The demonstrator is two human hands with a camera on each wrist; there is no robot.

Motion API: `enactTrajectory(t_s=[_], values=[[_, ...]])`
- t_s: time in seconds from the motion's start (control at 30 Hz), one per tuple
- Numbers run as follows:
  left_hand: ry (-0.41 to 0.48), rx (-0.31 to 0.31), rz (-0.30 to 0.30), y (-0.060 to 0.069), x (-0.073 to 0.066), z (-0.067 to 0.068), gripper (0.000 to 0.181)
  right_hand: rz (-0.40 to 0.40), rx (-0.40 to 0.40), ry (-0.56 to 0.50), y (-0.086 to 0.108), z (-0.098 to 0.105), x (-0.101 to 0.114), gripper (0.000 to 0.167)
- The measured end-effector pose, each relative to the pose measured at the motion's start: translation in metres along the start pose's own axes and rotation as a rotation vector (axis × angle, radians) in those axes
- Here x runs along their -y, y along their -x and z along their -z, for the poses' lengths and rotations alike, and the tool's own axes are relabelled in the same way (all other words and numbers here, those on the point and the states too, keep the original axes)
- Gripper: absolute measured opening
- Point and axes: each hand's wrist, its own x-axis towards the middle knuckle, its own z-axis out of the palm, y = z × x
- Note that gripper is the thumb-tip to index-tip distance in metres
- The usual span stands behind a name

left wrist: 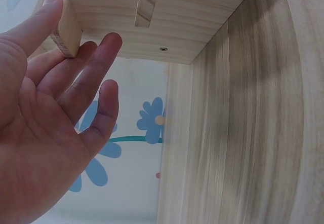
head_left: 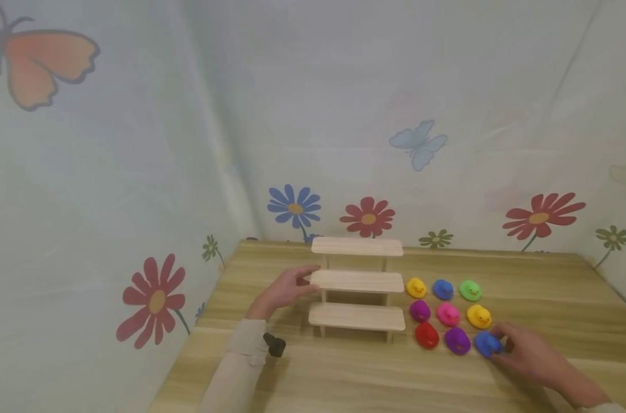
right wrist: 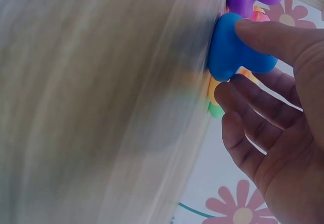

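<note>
A three-tier wooden display stand is on the table. My left hand holds the left end of its middle board, thumb on one side and fingers on the other; the left wrist view shows the board's end between them. At the front right corner of a group of toy ducks, my right hand pinches a blue rubber duck. In the right wrist view the thumb lies against this blue duck, which is low at the tabletop. A purple duck sits just left of it.
Right of the stand, several more ducks are set out in rows, among them a red duck, a pink duck and a green duck. A wood-grain table carries everything. Behind it hangs a flower-printed curtain.
</note>
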Motion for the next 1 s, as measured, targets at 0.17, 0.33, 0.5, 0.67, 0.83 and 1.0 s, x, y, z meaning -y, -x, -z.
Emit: enactTrajectory(t_s=[0.17, 0.33, 0.5, 0.67, 0.83, 1.0], values=[[0.002, -0.01, -0.011, 0.002, -0.001, 0.001, 0.057, -0.006, -0.018, -0.004, -0.001, -0.003, 0.001, 0.036], [0.008, 0.003, -0.011, 0.003, -0.003, -0.002, 0.057, -0.021, -0.001, -0.007, 0.002, -0.003, 0.001, 0.037], [0.031, 0.011, -0.018, 0.003, -0.004, -0.005, 0.057, 0.001, -0.048, 0.002, 0.006, -0.005, 0.0, 0.037], [0.036, 0.004, -0.04, 0.004, -0.006, -0.006, 0.056, 0.019, -0.106, 0.014, 0.007, -0.008, 0.001, 0.037], [0.009, 0.0, -0.034, 0.007, -0.008, -0.006, 0.055, -0.041, -0.056, -0.002, 0.008, -0.008, 0.003, 0.039], [-0.008, -0.009, -0.014, 0.009, -0.006, -0.009, 0.058, -0.096, 0.013, -0.005, 0.013, -0.003, 0.004, 0.042]])
